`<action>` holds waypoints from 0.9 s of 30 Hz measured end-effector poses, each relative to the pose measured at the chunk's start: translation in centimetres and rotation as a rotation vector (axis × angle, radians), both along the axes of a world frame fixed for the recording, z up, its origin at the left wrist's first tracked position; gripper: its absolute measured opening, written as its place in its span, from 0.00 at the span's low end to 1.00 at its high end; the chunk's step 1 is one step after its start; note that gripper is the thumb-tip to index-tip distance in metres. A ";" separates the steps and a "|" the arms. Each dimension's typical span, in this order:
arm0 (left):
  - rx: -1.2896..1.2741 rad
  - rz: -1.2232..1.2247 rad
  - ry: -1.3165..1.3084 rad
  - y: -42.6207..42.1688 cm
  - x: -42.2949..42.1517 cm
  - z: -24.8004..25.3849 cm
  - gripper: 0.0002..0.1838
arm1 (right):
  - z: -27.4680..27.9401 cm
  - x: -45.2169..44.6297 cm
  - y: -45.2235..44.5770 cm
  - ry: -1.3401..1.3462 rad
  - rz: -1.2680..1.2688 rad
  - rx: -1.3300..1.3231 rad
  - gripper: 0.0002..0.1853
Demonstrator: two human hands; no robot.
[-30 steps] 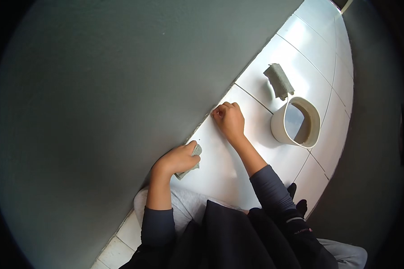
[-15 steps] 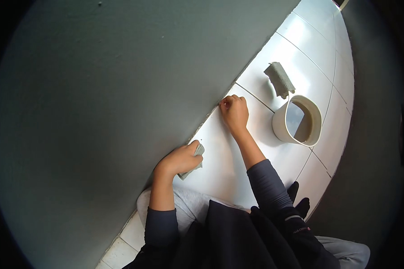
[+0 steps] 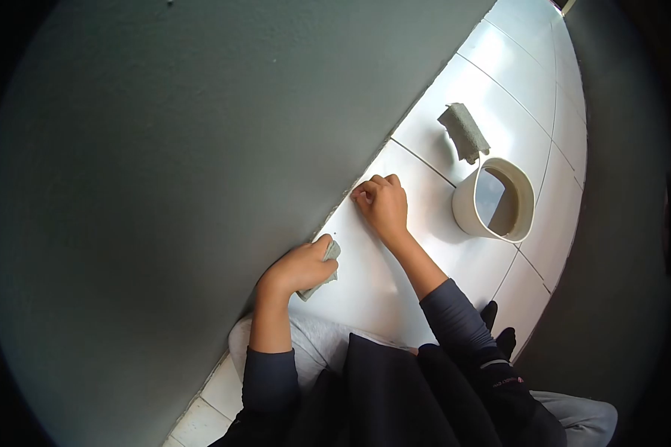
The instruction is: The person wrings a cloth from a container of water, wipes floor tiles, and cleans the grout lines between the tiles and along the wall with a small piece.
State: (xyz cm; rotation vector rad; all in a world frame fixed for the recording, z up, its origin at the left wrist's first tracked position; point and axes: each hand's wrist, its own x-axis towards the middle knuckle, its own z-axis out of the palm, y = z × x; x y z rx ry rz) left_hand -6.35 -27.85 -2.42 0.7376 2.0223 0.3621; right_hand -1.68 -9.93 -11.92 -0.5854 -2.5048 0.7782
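1. My left hand (image 3: 300, 268) grasps a folded grey cloth (image 3: 326, 277), fingers wrapped over it, low by the wall (image 3: 201, 186). The cloth lies against the white tiles (image 3: 358, 298), close to my knee.
2. My right hand (image 3: 384, 207) has its fingers curled in, their tips at the seam (image 3: 334, 211) where tiles and wall meet. I cannot tell whether anything is pinched there.
3. A small dark speck (image 3: 335, 233) sits on the tiles between my hands, so I judge this stretch unfinished.
4. The seam looks rough and crumbly both between my hands and further up, so I reckon much of it is left. No part of it looks clearly done to me.
5. A second cloth (image 3: 464, 134) lies on the tiles just beyond the bucket (image 3: 466, 205), untouched by either hand.
6. The bucket stands upright to my right, holding cloudy water (image 3: 503, 212). I take that as a sign that the work is under way.
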 end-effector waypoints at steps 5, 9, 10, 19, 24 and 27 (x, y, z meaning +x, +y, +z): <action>0.050 0.017 -0.025 -0.2 0.0 0.0 0.24 | 0.7 -0.8 2.8 0.009 -0.203 -0.035 0.03; 0.030 0.005 0.003 0.0 0.0 -0.1 0.23 | 0.4 0.7 0.0 -0.021 -0.040 -0.009 0.01; 0.031 0.006 0.009 -0.2 0.0 -0.2 0.22 | 0.4 1.0 0.3 -0.013 -0.016 -0.008 0.01; 0.003 -0.016 0.009 0.1 0.0 0.3 0.23 | 0.1 -0.9 0.2 -0.034 -0.028 -0.048 0.02; -0.002 -0.014 -0.051 -0.4 0.0 -0.3 0.22 | 0.4 -1.8 2.6 -0.023 -0.025 0.068 0.03; -0.017 -0.030 -0.037 -0.1 -0.1 0.2 0.22 | 0.1 -1.6 0.8 -0.006 -0.128 -0.009 0.03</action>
